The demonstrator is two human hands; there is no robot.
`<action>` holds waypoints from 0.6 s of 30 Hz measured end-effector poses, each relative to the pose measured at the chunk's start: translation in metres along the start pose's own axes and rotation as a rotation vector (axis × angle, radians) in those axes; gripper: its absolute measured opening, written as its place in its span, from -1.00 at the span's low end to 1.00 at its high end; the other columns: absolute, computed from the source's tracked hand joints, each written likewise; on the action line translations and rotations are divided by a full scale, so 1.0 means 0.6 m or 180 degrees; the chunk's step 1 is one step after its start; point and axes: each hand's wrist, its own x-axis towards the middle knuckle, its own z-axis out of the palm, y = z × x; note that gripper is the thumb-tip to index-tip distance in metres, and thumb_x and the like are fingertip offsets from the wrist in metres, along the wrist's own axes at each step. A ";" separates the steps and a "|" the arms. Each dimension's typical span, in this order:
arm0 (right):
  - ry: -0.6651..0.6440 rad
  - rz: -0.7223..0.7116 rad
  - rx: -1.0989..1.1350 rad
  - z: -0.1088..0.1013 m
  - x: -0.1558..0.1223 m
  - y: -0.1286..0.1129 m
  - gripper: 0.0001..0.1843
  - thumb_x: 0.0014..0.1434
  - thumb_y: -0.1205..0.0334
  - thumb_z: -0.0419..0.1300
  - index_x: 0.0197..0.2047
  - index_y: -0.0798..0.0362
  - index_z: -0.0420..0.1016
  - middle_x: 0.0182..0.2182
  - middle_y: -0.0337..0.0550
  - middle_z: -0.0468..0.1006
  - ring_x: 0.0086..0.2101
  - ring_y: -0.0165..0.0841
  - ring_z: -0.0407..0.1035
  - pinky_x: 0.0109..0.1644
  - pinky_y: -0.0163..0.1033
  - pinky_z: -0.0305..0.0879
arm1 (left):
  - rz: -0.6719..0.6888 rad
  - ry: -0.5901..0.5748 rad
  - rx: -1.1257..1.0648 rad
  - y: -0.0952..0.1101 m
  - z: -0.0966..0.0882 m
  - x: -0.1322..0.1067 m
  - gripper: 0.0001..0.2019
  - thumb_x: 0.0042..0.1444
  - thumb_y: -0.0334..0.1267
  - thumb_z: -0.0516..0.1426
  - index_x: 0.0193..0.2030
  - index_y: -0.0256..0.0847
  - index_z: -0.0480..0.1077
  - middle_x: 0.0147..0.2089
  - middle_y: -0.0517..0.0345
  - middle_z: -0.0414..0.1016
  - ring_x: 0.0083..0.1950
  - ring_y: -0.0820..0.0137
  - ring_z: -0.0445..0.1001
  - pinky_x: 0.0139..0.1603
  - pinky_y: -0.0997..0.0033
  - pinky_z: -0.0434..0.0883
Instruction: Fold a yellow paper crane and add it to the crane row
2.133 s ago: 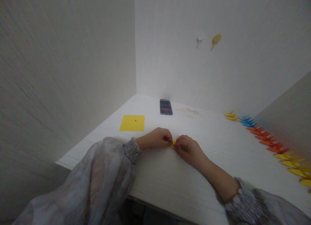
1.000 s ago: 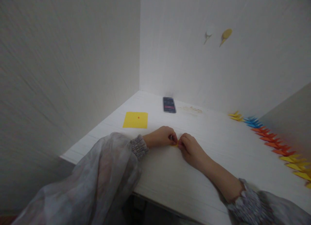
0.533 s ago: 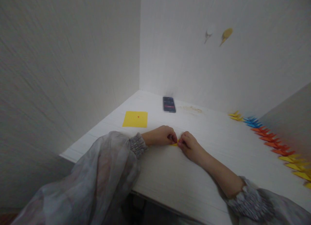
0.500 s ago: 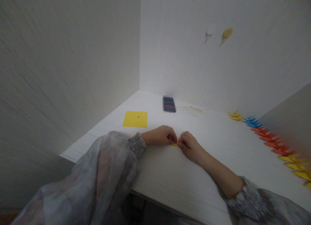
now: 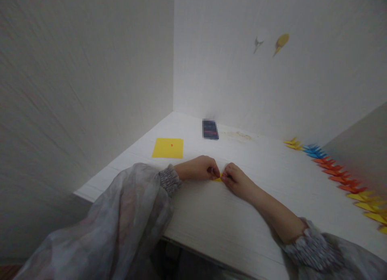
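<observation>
A small folded yellow paper piece (image 5: 218, 178) lies on the white table (image 5: 217, 215), mostly hidden between my two hands. My left hand (image 5: 199, 168) pinches its left side with curled fingers. My right hand (image 5: 237, 179) pinches its right side, fingers closed and pressed down on it. Both forearms rest on the tabletop, in loose grey sleeves.
A flat yellow paper square (image 5: 168, 148) lies to the far left. A dark small box (image 5: 210, 129) stands near the back wall. A row of folded paper pieces, yellow (image 5: 292, 143), blue (image 5: 313, 151), orange-red (image 5: 335, 173) and yellow (image 5: 370, 205) again, runs along the right wall.
The hands stay together on the yellow piece with only small finger shifts. The view has drifted slightly since two seconds ago.
</observation>
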 end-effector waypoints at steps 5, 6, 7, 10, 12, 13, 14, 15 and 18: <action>0.0036 -0.0033 -0.0047 0.000 0.000 -0.006 -0.83 0.01 0.34 0.02 -0.59 0.10 0.20 -0.52 -0.17 0.25 -0.42 -0.37 0.18 -0.34 -0.24 0.16 | -0.0128 0.0145 -0.0061 0.004 0.003 -0.002 -0.74 -0.06 -0.16 0.06 -0.39 -0.30 0.46 -0.48 0.18 0.44 -0.46 0.52 0.31 -0.45 0.57 0.18; 0.0048 -0.0023 -0.0053 0.001 0.000 -0.007 -0.82 0.02 0.32 0.02 -0.59 0.10 0.20 -0.52 -0.17 0.25 -0.43 -0.37 0.18 -0.35 -0.25 0.16 | -0.0194 0.0208 -0.0083 0.004 0.004 -0.002 -0.72 -0.07 -0.12 0.06 -0.40 -0.30 0.46 -0.50 0.18 0.43 -0.47 0.52 0.31 -0.45 0.56 0.18; 0.0057 -0.0004 -0.0062 0.001 0.000 -0.008 -0.81 0.03 0.30 0.02 -0.59 0.09 0.20 -0.52 -0.17 0.24 -0.44 -0.38 0.17 -0.36 -0.25 0.16 | -0.0262 0.0262 -0.0114 0.004 0.005 -0.002 -0.70 -0.08 -0.09 0.07 -0.41 -0.31 0.46 -0.51 0.17 0.43 -0.48 0.52 0.31 -0.46 0.56 0.17; 0.0063 0.0040 -0.0074 0.002 0.001 -0.010 -0.83 0.01 0.30 0.04 -0.59 0.09 0.20 -0.51 -0.18 0.25 -0.44 -0.38 0.18 -0.36 -0.26 0.17 | -0.0397 0.0315 -0.0227 0.006 0.006 -0.001 -0.71 -0.12 -0.09 0.12 -0.41 -0.32 0.45 -0.50 0.15 0.45 -0.47 0.50 0.33 -0.44 0.54 0.19; 0.0058 0.0066 -0.0090 0.002 0.001 -0.011 -0.85 -0.01 0.34 0.05 -0.58 0.09 0.21 -0.51 -0.17 0.26 -0.44 -0.39 0.19 -0.36 -0.27 0.17 | -0.0425 0.0278 -0.0275 0.006 0.007 -0.001 -0.72 -0.13 -0.10 0.13 -0.41 -0.31 0.45 -0.48 0.14 0.46 -0.45 0.49 0.34 -0.43 0.53 0.19; 0.0050 0.0085 -0.0103 0.002 0.001 -0.011 -0.85 -0.02 0.35 0.06 -0.58 0.10 0.21 -0.50 -0.17 0.27 -0.44 -0.38 0.19 -0.36 -0.27 0.17 | -0.0427 0.0268 -0.0291 0.005 0.007 0.000 -0.72 -0.13 -0.10 0.13 -0.41 -0.31 0.45 -0.47 0.13 0.47 -0.45 0.49 0.34 -0.43 0.53 0.20; 0.0040 0.0105 -0.0121 0.001 0.002 -0.012 -0.86 -0.02 0.36 0.06 -0.58 0.10 0.22 -0.50 -0.17 0.27 -0.44 -0.38 0.19 -0.36 -0.27 0.17 | -0.0420 0.0268 -0.0304 0.004 0.008 0.000 -0.72 -0.13 -0.10 0.13 -0.41 -0.31 0.45 -0.47 0.13 0.47 -0.44 0.49 0.34 -0.43 0.53 0.20; 0.0030 0.0122 -0.0140 0.000 0.002 -0.013 -0.86 -0.03 0.36 0.06 -0.58 0.10 0.22 -0.51 -0.17 0.27 -0.44 -0.38 0.20 -0.36 -0.27 0.17 | -0.0407 0.0274 -0.0314 0.004 0.008 0.000 -0.72 -0.13 -0.10 0.13 -0.41 -0.31 0.44 -0.46 0.13 0.46 -0.44 0.49 0.34 -0.43 0.53 0.20; 0.0016 0.0119 -0.0188 -0.002 0.002 -0.015 -0.87 -0.04 0.38 0.06 -0.59 0.09 0.22 -0.51 -0.16 0.28 -0.43 -0.38 0.20 -0.35 -0.28 0.18 | -0.0381 0.0293 -0.0327 0.001 0.010 0.000 -0.74 -0.13 -0.12 0.14 -0.41 -0.30 0.44 -0.47 0.16 0.44 -0.45 0.51 0.32 -0.44 0.54 0.19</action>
